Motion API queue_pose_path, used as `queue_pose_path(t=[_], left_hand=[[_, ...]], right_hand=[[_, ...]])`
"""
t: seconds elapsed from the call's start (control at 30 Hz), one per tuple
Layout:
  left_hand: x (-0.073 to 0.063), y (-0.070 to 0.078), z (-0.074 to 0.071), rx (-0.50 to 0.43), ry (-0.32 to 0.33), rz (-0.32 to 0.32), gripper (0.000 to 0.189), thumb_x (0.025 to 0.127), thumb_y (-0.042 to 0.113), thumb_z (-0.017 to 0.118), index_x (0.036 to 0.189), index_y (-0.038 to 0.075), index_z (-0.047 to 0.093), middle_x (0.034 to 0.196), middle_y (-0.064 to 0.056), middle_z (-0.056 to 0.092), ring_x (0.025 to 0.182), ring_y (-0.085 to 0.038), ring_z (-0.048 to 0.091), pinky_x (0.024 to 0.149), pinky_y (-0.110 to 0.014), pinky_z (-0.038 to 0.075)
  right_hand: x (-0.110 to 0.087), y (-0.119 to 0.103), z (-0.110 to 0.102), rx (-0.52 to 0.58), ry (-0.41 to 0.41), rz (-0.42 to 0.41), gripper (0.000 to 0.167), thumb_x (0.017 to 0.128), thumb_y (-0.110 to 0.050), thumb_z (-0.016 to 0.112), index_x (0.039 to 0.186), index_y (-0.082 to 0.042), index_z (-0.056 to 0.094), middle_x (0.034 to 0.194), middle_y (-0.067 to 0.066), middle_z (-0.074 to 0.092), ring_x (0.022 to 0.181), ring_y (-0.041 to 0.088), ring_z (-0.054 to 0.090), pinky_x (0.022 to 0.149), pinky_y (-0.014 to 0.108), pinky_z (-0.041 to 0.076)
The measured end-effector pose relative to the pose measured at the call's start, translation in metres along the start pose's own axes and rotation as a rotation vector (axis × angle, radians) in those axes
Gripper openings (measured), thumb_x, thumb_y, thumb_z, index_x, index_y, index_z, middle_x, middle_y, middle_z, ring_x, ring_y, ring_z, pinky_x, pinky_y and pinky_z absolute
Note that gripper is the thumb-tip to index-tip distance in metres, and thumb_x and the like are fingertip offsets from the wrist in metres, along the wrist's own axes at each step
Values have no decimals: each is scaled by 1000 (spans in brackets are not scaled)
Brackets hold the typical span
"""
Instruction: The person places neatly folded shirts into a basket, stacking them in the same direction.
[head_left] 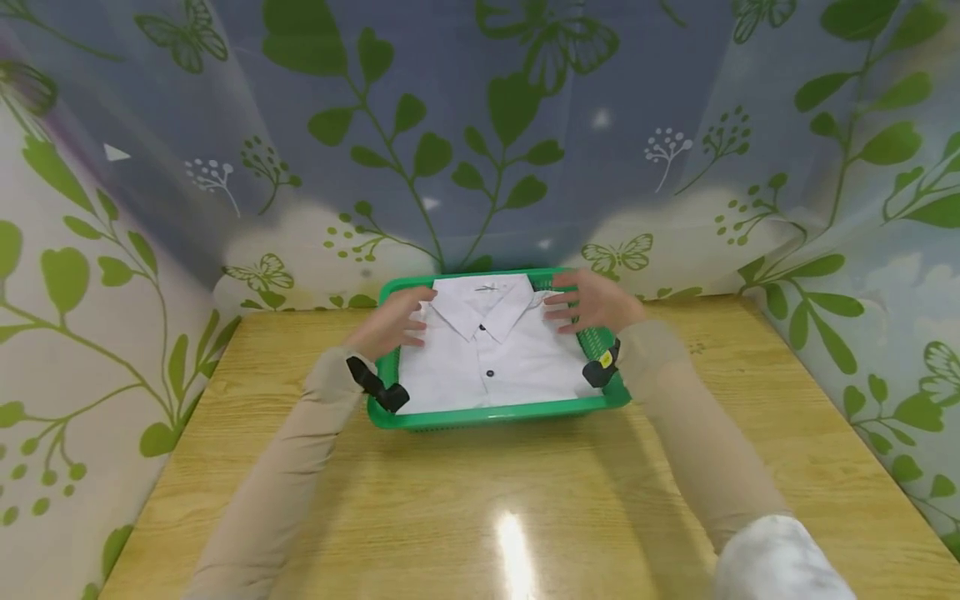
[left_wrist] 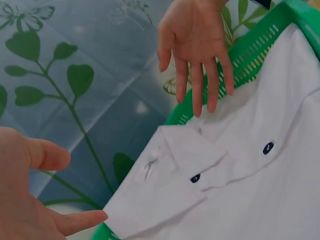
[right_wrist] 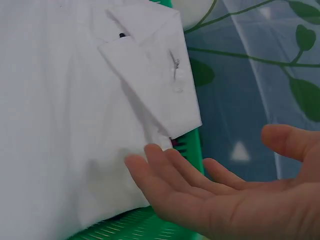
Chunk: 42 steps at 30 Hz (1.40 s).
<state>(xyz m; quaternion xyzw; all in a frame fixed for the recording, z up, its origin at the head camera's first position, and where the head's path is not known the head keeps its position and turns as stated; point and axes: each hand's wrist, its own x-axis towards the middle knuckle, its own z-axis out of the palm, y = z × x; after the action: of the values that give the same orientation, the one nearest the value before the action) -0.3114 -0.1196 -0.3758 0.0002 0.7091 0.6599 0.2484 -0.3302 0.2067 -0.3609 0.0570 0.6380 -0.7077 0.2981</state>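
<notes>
A folded white shirt point(head_left: 517, 367) with dark buttons lies collar-up in a green plastic basket point(head_left: 495, 412). Its collar reaches the basket's far rim. Over the shirt's left shoulder is my left hand point(head_left: 393, 323), fingers spread and holding nothing. My right hand point(head_left: 596, 302) hovers on the opposite side, above the basket's right part, its fingers extended and apart. In the right wrist view that hand point(right_wrist: 215, 195) has its fingertips close to the shirt's edge; whether they touch it I cannot tell. The left wrist view shows both palms facing inward across the collar point(left_wrist: 155, 200).
The basket stands on a wooden table point(head_left: 442, 500) near its back edge. Behind and at both sides hangs a cloth with green leaves and butterflies point(head_left: 465, 125). Each wrist carries a black strap with a small camera point(head_left: 378, 387).
</notes>
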Motion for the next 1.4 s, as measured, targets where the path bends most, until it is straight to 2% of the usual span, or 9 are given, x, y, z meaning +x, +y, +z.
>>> queue_pose_path(t=[0.17,0.3,0.43,0.6,0.73,0.9,1.17,1.3,1.4], left_hand=[[-23,0,-2,10,-82,38,62,106,36,41,156,8,19,161,-21,3,142,-49,23,111,-59,32],[-41,-3,-1,11,-121,-28,62,106,38,40,156,7,20,161,-21,7,141,-49,25,102,-58,41],[-53,-9,1,41,-120,-117,63,106,39,40,157,9,20,162,-20,9,140,-48,29,86,-51,51],[-57,-18,3,69,-114,-140,64,106,38,39,157,7,18,161,-23,6,139,-50,28,78,-47,52],[-56,-24,3,53,-100,-137,65,105,39,42,157,8,19,160,-24,5,138,-50,28,80,-50,52],[-56,-27,0,52,-114,-121,65,105,38,41,158,9,16,160,-24,2,139,-51,27,82,-51,53],[-65,-24,-7,63,-129,-91,65,106,38,40,158,8,14,160,-24,3,140,-51,25,98,-58,45],[-67,-22,-8,96,-138,-66,65,105,39,41,156,7,17,159,-25,10,140,-47,29,106,-55,40],[-69,-21,-8,110,-136,-6,60,105,38,44,152,4,26,156,-25,22,138,-45,35,109,-52,37]], right_hand=[[-12,-8,7,-62,-32,51,70,105,-25,44,158,-7,3,157,31,18,141,50,28,111,62,28],[-21,-4,15,-182,-63,117,69,105,-28,44,157,-4,5,155,33,22,137,52,33,106,63,36],[-29,5,23,-243,-83,196,72,105,-32,45,158,-5,5,154,33,22,136,52,35,104,62,40],[-33,19,28,-300,-88,246,72,103,-36,48,159,-9,10,152,34,25,134,51,37,99,60,45],[-32,28,28,-311,-82,241,71,103,-36,47,159,-8,13,151,35,26,133,52,39,97,60,47],[-33,30,23,-295,-81,214,73,104,-37,46,158,-5,9,151,36,26,134,52,38,100,60,44],[-40,29,15,-385,-55,158,71,104,-36,46,158,-5,12,148,37,29,132,52,40,102,58,44],[-44,31,14,-413,-58,128,69,105,-35,44,158,-4,13,149,36,30,132,51,41,104,56,42],[-51,29,14,-430,-55,51,68,107,-33,41,157,-1,8,151,35,29,134,50,39,109,56,36]])
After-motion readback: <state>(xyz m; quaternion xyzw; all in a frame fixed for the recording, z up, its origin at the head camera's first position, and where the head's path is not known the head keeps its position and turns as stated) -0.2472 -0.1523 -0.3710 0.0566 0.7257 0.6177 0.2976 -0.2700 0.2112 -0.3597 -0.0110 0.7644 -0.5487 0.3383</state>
